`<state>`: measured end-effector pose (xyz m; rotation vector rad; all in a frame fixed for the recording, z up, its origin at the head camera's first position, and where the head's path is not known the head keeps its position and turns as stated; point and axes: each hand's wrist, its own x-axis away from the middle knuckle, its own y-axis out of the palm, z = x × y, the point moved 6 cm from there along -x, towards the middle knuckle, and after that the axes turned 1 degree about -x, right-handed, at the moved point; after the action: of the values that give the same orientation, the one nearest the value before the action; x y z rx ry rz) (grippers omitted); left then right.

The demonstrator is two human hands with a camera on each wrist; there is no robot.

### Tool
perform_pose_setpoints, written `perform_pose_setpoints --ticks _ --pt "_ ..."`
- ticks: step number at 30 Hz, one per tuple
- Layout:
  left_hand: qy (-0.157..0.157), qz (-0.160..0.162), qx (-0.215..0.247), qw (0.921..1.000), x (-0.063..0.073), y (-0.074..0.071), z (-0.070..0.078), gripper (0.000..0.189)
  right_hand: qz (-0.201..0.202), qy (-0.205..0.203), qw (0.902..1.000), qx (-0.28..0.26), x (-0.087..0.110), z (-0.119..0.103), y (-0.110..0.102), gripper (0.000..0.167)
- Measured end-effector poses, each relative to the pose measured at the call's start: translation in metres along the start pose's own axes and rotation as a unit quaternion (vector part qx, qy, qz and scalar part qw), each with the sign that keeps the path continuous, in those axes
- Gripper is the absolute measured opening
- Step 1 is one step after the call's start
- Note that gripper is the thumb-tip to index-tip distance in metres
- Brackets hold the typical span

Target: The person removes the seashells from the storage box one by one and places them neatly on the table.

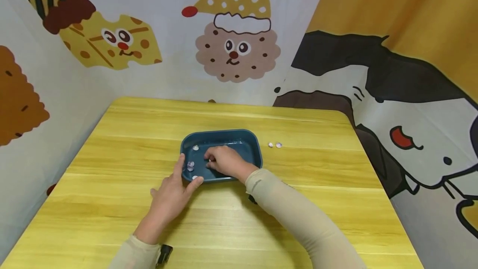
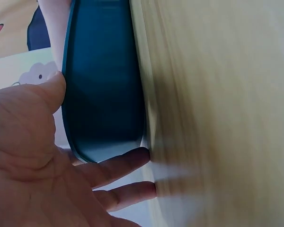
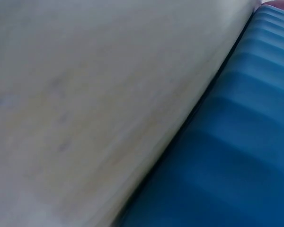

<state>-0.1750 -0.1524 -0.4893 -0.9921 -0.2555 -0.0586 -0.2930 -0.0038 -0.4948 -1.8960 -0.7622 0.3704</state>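
Note:
A dark blue rectangular tray (image 1: 246,136) sits on the wooden table. My left hand (image 1: 169,196) rests at its near-left corner, thumb on the front rim and straight fingers along the left end; the left wrist view shows the same hand (image 2: 33,156) against the tray wall (image 2: 104,71). Inside the tray, my right hand (image 1: 225,162) has curled fingers pinching a small pale piece (image 1: 210,160), mostly hidden. Small shell-like pieces lie in the tray: a white one (image 1: 196,147), purplish ones (image 1: 190,166), and a white one (image 1: 195,177) near the left thumb.
Two small shell-like pieces, one white (image 1: 270,145) and one purplish (image 1: 279,145), lie on the table (image 1: 313,161) right of the tray. A cartoon-printed curtain (image 1: 171,82) hangs behind the table. The right wrist view shows mostly the tray's outer wall (image 3: 236,156) and blurred tabletop.

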Motion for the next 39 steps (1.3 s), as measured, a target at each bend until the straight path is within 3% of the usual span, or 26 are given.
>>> perform_pose_setpoints --ticks 17,26,34,39 --pt "-0.009 -0.016 0.038 0.9991 -0.002 0.003 -0.007 0.102 -0.020 -0.003 0.9996 -0.019 0.003 0.007 0.002 0.020" --pt "-0.004 -0.014 0.024 0.9996 -0.003 0.003 -0.005 0.101 0.008 -0.003 0.9928 0.120 0.012 0.008 -0.016 0.018" --pt "0.004 -0.008 0.006 0.9999 0.000 0.000 -0.002 0.100 -0.027 -0.012 0.9989 0.036 0.015 0.013 -0.013 0.022" --pt "0.002 0.005 -0.001 1.0000 0.003 -0.008 -0.008 0.103 -0.039 -0.026 0.9989 0.008 0.018 0.015 -0.011 0.021"
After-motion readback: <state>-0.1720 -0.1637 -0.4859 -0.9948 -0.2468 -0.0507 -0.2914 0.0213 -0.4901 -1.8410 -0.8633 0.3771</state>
